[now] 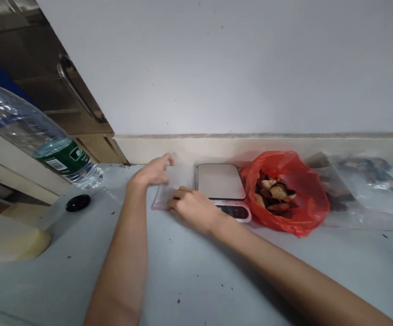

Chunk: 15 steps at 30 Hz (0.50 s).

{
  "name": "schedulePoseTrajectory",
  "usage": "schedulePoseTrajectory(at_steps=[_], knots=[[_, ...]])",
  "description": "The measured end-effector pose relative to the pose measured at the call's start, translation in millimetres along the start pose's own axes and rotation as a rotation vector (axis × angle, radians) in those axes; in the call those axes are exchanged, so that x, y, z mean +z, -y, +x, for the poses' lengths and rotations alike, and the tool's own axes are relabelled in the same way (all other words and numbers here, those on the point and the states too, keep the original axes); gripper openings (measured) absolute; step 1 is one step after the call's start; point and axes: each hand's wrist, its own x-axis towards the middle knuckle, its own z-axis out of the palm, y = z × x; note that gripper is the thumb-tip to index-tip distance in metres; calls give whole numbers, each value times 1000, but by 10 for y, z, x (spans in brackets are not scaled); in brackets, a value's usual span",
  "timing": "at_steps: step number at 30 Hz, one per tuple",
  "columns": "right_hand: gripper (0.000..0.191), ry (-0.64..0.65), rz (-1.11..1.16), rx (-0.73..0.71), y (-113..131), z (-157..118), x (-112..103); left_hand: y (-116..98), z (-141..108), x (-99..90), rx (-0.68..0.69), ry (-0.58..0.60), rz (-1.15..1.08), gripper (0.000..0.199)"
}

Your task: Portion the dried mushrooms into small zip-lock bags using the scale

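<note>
A flat stack of clear zip bags (179,174) lies on the table at the left side of a kitchen scale (218,181). My left hand (153,171) is at the bags' left edge, its thumb and forefinger apart over them. My right hand (191,206) reaches across in front of the scale, its curled fingers closed at the bags' near right part. Its fingertips are partly hidden. The scale's pan holds nothing, and its dark display is partly covered by my right wrist. A red plastic bag (305,215) with dried brown slices (278,192) stands open right of the scale.
Clear bags with dark contents (366,181) lie at the far right. A water bottle (63,156) stands at the left, with a black round object (78,203) near it. A pale container (12,240) is at the lower left. The wall (237,72) rises behind the table.
</note>
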Motion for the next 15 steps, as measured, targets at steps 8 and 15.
schedulePoseTrajectory(at_steps=[8,15], knots=[[34,-13,-78,26,-39,-99,-18,-114,133,193,156,132,109,65],[37,-3,-147,-53,7,-98,-8,-142,127,207,152,87,184,66]])
